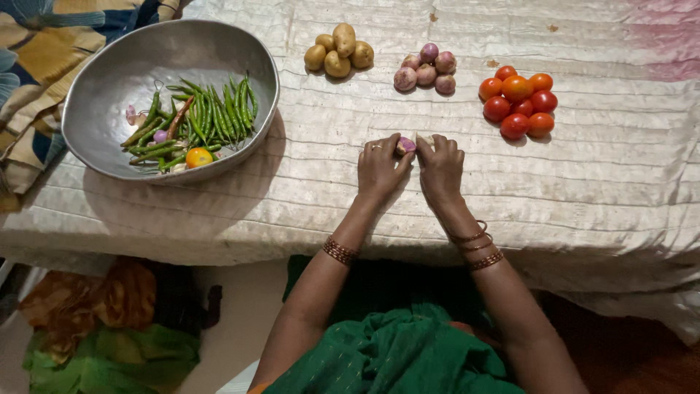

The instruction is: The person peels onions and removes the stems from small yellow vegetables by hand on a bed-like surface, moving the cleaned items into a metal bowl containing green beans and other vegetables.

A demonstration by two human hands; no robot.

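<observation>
— Where was the small purple onion?
— Pinched between both sets of fingertips, at the middle of the cloth-covered counter. Left hand curled round its near side, fingers narrow and closed on it; right hand touching its other side, fingers bent over a pale piece.
— And around?
— Potatoes, more onions and tomatoes heaped well beyond; metal bowl with green chillies far left.
</observation>
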